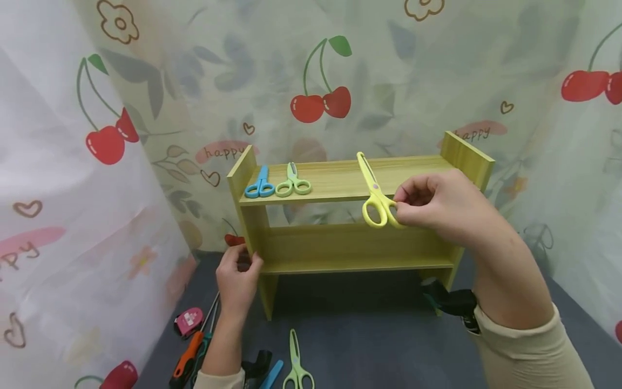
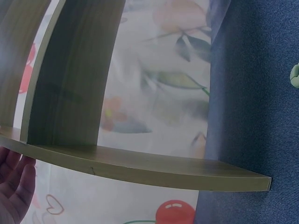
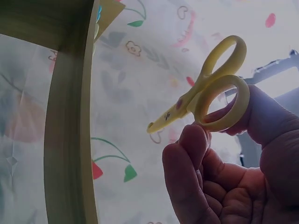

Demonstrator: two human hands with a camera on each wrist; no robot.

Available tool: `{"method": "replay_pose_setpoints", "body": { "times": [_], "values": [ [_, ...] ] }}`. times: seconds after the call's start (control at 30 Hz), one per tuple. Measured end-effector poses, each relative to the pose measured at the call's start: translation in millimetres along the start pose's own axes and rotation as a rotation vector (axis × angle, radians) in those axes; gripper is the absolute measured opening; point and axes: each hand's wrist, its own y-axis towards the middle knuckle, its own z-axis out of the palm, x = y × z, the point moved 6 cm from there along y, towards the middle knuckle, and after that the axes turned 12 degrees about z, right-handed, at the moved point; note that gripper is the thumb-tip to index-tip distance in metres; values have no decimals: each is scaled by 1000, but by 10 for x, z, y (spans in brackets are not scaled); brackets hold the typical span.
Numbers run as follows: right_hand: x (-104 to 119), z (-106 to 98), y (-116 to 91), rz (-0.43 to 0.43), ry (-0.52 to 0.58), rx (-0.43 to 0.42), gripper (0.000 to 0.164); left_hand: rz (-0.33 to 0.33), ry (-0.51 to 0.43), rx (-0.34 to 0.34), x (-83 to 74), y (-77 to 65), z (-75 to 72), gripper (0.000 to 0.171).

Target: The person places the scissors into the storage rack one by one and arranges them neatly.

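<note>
My right hand [image 1: 437, 208] pinches yellow scissors [image 1: 373, 186] by one handle loop between thumb and fingers. The scissors are held in front of the wooden shelf [image 1: 359, 248], tips up in the head view, the rounded tip showing in the right wrist view. Blue scissors [image 1: 263, 183] and light green scissors [image 1: 292, 181] lie side by side at the left end of the top board. My left hand [image 1: 239, 278] rests against the shelf's left side panel, its fingertips [image 2: 29, 163] right at the panel's outer side in the left wrist view.
On the dark tabletop [image 1: 359, 335] before the shelf lie more light green scissors [image 1: 295, 362] and a blue item [image 1: 272, 374], partly out of view. Left of my left forearm are a pink tape measure [image 1: 188, 322] and an orange-handled screwdriver [image 1: 188, 354]. Patterned curtains [image 1: 379, 65] surround the table.
</note>
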Motion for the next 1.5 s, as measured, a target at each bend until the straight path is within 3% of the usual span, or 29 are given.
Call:
{"method": "replay_pose_setpoints", "body": {
  "times": [0.4,0.87,1.0,1.17,1.27,1.5],
  "values": [
    [193,187,558,29,-27,89,11,19,-1,7,-20,21,59,16],
    [193,473,1102,160,23,233,11,21,1,0,-5,5,50,16],
    [191,505,1172,176,-24,228,13,30,6,-2,-5,11,40,16],
    [277,542,1219,166,-156,194,29,23,21,-9,-6,25,9,16],
    [314,560,1226,161,-201,180,28,22,27,-13,1,31,-6,16],
    [272,503,1110,147,-176,141,20,24,27,-10,21,20,-3,15]
  ]
}}
